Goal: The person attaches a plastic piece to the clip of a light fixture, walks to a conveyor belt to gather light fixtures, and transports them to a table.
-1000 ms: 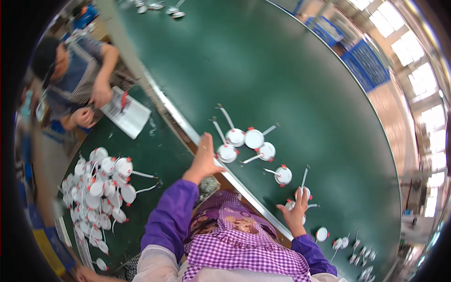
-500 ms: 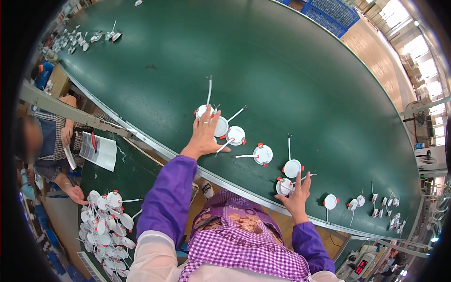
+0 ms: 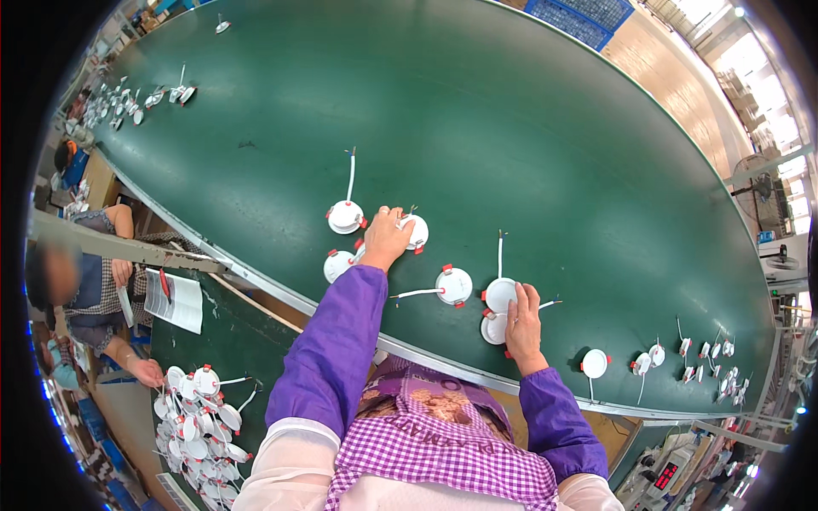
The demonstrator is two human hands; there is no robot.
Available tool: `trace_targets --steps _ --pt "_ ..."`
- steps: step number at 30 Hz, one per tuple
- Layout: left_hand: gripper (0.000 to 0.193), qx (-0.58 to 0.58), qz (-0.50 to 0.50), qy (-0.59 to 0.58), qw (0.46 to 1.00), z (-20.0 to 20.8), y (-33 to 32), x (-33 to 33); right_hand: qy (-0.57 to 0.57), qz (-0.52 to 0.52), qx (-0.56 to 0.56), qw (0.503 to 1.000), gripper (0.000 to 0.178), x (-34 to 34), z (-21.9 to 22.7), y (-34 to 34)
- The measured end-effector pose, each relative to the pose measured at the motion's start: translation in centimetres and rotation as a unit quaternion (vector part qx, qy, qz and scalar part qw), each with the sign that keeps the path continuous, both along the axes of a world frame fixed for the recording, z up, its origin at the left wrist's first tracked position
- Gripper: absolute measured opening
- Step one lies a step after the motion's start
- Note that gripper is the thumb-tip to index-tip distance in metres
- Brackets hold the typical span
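Several round white downlights with red clips and white cables lie on the green table. My left hand [image 3: 385,240] is closed on the rim of one downlight [image 3: 417,232]. Left of that hand are a downlight [image 3: 345,218] with its cable pointing away and a nearer one [image 3: 338,266], partly covered by the wrist side. My right hand [image 3: 524,330] has its fingers together against the right edge of a tilted downlight [image 3: 494,328], gripping it; its thumb is mostly hidden. Touching that one is another downlight [image 3: 500,295]. Between my hands rests a downlight [image 3: 454,286], cable leftward.
More downlights [image 3: 596,364] trail off along the near edge to the right. Others [image 3: 119,104] cluster at the far left. A co-worker [image 3: 94,272] sits at a side table with a heap of downlights [image 3: 200,426] and a paper sheet [image 3: 175,300]. Blue crates [image 3: 579,19] stand beyond the table.
My left hand has gone from spread over the grouped downlights to closed on one, and that group is now spaced apart. My right hand's fingers have come together; the nearer downlight there now shows its plain face.
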State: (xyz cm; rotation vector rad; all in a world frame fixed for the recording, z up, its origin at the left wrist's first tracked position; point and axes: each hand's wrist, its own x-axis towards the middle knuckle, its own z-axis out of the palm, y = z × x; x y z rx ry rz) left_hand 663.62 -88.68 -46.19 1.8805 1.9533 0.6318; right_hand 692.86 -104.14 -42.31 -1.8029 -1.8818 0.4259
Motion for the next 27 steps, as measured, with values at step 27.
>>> trace_targets --steps 27 --pt "0.020 -0.085 0.137 -0.253 0.954 8.0 -10.3 -5.6 -0.173 0.051 -0.206 0.962 0.022 -4.1 -0.9 16.3"
